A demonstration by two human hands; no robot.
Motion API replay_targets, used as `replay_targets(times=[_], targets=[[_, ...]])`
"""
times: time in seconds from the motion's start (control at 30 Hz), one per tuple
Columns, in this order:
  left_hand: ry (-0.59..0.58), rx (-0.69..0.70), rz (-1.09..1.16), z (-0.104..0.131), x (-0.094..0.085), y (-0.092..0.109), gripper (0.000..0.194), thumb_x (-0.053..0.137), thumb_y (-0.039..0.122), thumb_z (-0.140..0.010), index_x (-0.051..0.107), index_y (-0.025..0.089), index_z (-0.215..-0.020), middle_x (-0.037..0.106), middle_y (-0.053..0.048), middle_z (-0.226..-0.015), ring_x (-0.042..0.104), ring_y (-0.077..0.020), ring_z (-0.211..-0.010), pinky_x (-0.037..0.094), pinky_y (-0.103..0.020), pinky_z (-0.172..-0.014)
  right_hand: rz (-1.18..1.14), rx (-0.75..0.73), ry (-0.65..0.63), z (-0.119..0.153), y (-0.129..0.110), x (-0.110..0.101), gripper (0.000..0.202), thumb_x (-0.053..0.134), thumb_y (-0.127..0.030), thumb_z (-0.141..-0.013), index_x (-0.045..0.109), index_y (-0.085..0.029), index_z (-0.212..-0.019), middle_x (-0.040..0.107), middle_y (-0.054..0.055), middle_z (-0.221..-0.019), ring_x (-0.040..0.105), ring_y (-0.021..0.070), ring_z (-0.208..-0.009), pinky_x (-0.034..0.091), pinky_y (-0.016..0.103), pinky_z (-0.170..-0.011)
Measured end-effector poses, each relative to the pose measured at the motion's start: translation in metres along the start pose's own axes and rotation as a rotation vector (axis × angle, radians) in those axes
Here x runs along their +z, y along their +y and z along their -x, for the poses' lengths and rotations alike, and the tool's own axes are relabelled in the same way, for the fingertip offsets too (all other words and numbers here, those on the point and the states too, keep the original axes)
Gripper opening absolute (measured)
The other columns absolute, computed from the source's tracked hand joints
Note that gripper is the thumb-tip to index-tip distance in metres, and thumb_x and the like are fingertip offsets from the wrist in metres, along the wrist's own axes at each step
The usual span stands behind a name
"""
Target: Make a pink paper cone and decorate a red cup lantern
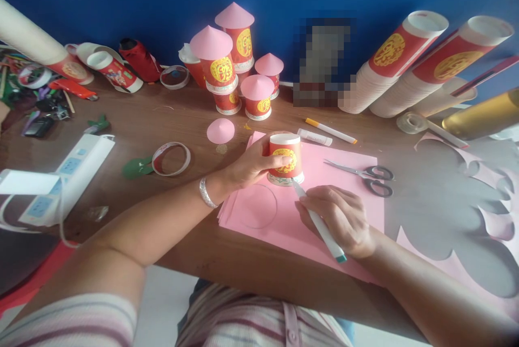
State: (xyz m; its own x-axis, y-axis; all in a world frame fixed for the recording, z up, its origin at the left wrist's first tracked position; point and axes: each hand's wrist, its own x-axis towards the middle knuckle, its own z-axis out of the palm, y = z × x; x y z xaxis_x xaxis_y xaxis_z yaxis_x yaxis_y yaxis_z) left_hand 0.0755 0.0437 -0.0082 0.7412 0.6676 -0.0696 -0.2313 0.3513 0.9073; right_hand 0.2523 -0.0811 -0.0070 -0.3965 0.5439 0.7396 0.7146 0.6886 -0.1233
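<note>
My left hand (253, 166) is wrapped around a red paper cup (286, 153) with a yellow emblem. The cup stands with a wider, green-marked white rim at its bottom, over a stack of pink paper (324, 195). In my right hand (338, 217) is a white marker pen (322, 228) with a green end, its tip at the cup's lower rim. A circle (259, 206) is drawn on the pink sheet below the cup. Scissors (365, 174) lie partly open on the paper's right side. A glue stick (315, 137) and a yellow-ended white pen (330, 131) rest behind the cup.
Cups with pink cone roofs (219, 66) stand at the back, near a loose pink cone (221, 131). Tall cup stacks (393, 60) lean at right, beside pink paper scraps (438, 266). A tape roll (171, 159) and a power strip (67, 179) lie at left.
</note>
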Motion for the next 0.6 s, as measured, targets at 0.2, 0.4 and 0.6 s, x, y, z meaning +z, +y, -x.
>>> replay_targets(times=[0.2, 0.4, 0.6], targets=[[-0.033, 0.009, -0.013, -0.0014, -0.0017, -0.0014, 0.034, 0.080, 0.035, -0.076, 0.067, 0.016, -0.102, 0.059, -0.005, -0.089, 0.054, -0.0153, -0.081, 0.046, -0.028, -0.070, -0.001, 0.007, -0.015, -0.0003, 0.0005, 0.0000, 0.020, 0.069, -0.005, -0.086, 0.060, -0.015, -0.100, 0.065, 0.003, -0.076, 0.061, 0.0143, -0.062, 0.052, 0.028, -0.054], [-0.052, 0.018, -0.023, -0.0008, -0.0007, -0.0005, 0.029, 0.078, 0.034, -0.078, 0.065, 0.016, -0.097, 0.057, -0.003, -0.086, 0.053, -0.0142, -0.079, 0.047, -0.027, -0.071, 0.016, 0.020, -0.039, -0.0010, 0.0006, -0.0003, 0.018, 0.066, -0.009, -0.090, 0.058, -0.018, -0.103, 0.065, 0.002, -0.077, 0.061, 0.0127, -0.062, 0.053, 0.027, -0.055], [-0.041, 0.016, -0.008, -0.0015, -0.0003, -0.0004, 0.032, 0.080, 0.033, -0.075, 0.063, 0.016, -0.096, 0.056, -0.003, -0.085, 0.051, -0.0138, -0.077, 0.044, -0.026, -0.069, 0.004, 0.020, -0.042, 0.0000, 0.0004, 0.0004, 0.019, 0.067, -0.007, -0.088, 0.059, -0.016, -0.102, 0.066, 0.003, -0.076, 0.062, 0.0142, -0.062, 0.053, 0.028, -0.055]])
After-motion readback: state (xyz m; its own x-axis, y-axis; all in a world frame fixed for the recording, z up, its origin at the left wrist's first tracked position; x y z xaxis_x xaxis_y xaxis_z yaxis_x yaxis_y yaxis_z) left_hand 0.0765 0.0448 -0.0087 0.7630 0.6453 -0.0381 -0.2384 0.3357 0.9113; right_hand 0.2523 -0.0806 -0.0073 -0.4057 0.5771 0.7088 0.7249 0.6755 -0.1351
